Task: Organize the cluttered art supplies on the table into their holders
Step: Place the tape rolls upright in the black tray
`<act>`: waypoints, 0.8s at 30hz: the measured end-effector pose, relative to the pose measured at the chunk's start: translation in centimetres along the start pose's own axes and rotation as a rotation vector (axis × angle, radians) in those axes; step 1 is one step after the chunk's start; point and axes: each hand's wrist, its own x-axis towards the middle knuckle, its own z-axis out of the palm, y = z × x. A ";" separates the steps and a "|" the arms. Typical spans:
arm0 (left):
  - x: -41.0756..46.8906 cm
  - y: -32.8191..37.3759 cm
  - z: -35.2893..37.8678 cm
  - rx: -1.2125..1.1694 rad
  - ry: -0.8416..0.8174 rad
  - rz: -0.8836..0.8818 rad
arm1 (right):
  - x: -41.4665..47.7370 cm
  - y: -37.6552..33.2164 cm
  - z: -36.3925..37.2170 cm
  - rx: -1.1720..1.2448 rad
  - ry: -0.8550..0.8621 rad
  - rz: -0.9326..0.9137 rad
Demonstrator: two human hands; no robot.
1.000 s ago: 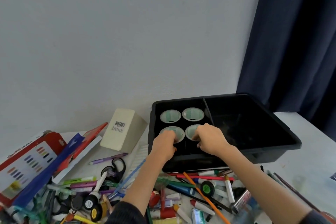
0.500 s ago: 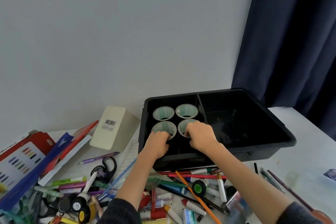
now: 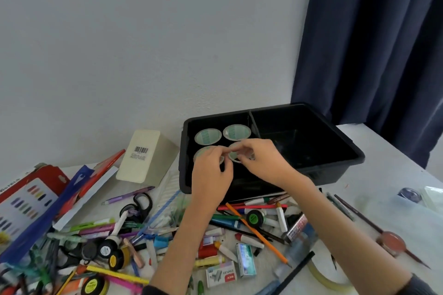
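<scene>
In the head view, a black divided bin (image 3: pixel 335 170) stands at the back of the table, and everything else is placed from it. In its left compartment four tape rolls are set upright in a square. The two back rolls (image 3: pixel 207 136) are fully visible. The front left roll (image 3: pixel 201 154) and the front right roll (image 3: pixel 233 158) are partly covered by the hands. The right compartment appears dark and bare.

Both hands are brought together over the front pair. The right hand (image 3: pixel 261 163) has its fingers curled over the rim of the front right roll, which appears to be pinched. The left hand (image 3: pixel 211 175) is held with curled fingers above the front left roll, and whether anything is gripped there cannot be told.

In front of the bin a heap of pens, markers and paint tubes (image 3: pixel 239 220) is spread out, with scissors (image 3: pixel 140 201) to the bin's front left and a staples box (image 3: pixel 221 275) further forward. A beige barcoded box (image 3: pixel 143 153) lies just left of the bin.

The step in hand is judged to be the seating of the tape rolls. Next, the hands would need to be released and a loose item picked from the heap.
</scene>
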 end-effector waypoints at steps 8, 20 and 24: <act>-5.6 4.4 0.2 -0.322 -0.173 -0.049 | -9.9 0.1 -2.8 0.007 0.170 0.245; -11.5 5.6 1.8 -0.380 -0.397 -0.080 | -21.3 1.6 0.2 -0.668 -0.161 0.529; -11.9 5.5 1.8 -0.395 -0.424 -0.089 | -21.8 1.5 0.4 -0.666 -0.086 0.494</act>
